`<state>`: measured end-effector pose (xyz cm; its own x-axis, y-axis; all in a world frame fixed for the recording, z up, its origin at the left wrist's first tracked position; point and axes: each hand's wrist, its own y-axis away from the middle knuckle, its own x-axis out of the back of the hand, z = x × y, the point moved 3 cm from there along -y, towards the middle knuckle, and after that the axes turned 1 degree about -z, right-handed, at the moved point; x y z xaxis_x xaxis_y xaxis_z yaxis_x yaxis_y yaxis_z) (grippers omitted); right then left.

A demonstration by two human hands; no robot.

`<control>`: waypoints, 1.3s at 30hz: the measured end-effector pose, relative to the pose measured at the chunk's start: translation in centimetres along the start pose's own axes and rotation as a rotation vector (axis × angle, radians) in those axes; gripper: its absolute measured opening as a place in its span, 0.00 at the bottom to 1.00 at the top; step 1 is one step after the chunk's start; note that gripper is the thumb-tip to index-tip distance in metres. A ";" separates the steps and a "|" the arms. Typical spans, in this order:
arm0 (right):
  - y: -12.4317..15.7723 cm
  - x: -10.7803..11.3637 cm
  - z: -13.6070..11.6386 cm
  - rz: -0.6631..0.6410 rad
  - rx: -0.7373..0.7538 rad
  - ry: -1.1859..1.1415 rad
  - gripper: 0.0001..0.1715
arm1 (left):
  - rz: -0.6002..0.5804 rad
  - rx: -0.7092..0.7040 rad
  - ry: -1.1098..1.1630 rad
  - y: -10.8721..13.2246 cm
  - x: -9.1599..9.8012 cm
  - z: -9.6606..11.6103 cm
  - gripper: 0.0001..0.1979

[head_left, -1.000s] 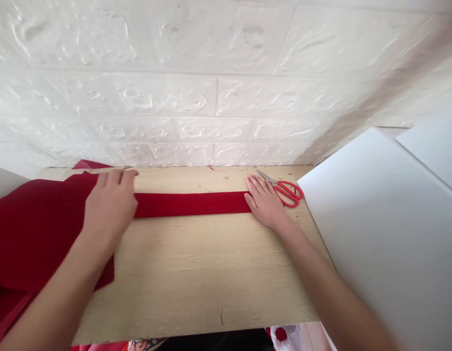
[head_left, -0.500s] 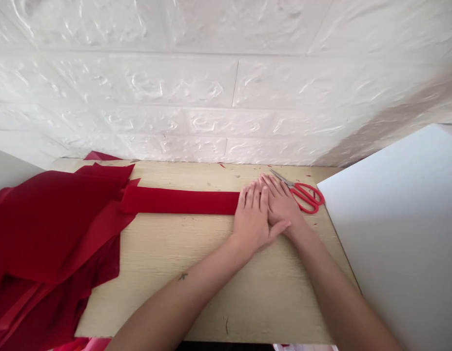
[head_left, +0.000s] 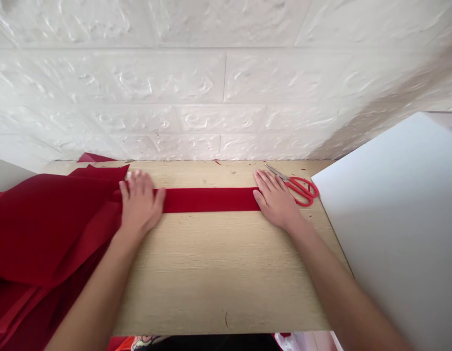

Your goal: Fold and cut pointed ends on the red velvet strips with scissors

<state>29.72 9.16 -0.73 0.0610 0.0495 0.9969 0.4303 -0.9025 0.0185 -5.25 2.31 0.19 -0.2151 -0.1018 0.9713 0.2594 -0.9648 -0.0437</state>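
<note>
A long red felt strip [head_left: 211,200] lies flat across the far part of the wooden table [head_left: 218,273]. My left hand [head_left: 140,204] rests flat on the strip's left part, fingers stretched out, beside a heap of red fabric [head_left: 46,234]. My right hand [head_left: 277,200] lies flat with spread fingers over the strip's right end. Red-handled scissors [head_left: 299,187] lie just right of that hand, blades pointing toward the wall.
A white textured brick wall [head_left: 211,97] stands behind the table. A large white board [head_left: 394,219] leans at the right edge. The red fabric heap spills over the table's left side. Small red scraps dot the wood near the wall.
My left hand, which lay beside the right hand half a second ago, has slid left along the strip to its left part. The right hand has stayed on the strip's right end.
</note>
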 end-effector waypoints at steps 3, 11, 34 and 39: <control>0.0 0.0 0.0 0.003 0.000 0.016 0.37 | 0.042 0.086 0.063 -0.3 1.1 -3.2 0.42; -0.1 0.3 -0.3 -0.021 -0.006 0.038 0.38 | 0.027 0.102 -0.050 -1.0 0.1 -3.2 0.44; 0.3 0.1 0.0 0.113 -0.004 -0.163 0.34 | -0.061 -0.758 0.217 -1.4 -3.4 21.5 0.10; 2.2 2.3 1.9 0.413 -0.064 -0.508 0.29 | -0.091 -0.760 0.250 -2.1 -5.1 21.4 0.10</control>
<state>32.48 8.10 1.47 0.6343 -0.1251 0.7629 0.2265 -0.9134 -0.3382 15.48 10.04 0.36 -0.4321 0.0204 0.9016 -0.4611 -0.8642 -0.2015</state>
